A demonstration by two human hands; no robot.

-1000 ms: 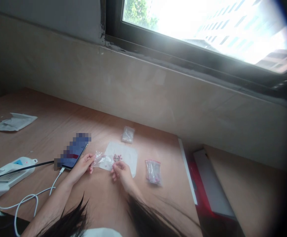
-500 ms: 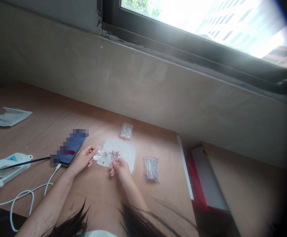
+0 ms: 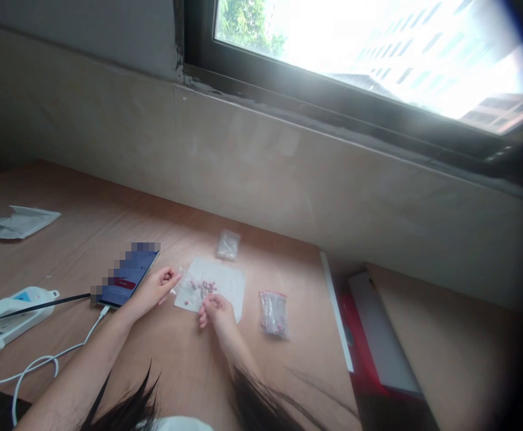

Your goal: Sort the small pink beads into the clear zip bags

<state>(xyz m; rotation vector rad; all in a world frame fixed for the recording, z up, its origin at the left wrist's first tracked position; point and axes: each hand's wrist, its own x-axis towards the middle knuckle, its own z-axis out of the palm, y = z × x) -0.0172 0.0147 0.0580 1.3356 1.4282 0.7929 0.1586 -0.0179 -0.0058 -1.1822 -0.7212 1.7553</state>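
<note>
While left hand (image 3: pixel 153 290) pinches, right hand (image 3: pixel 214 312) curls downward.

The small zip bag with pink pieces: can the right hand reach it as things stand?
Probably yes. The right hand is at the white paper sheet, and the zip bag lies just beside it, with only bare wooden table between them.

Pink beads (image 3: pixel 205 288) on white paper (image 3: pixel 227 293)

Plain indoor workroom: plywood desk (image 3: pixel 85 251), white power strip (image 3: pixel 14 317), bare rendered wall (image 3: pixel 243 167), window (image 3: pixel 369 60) facing tall building (image 3: pixel 423 60)
</note>
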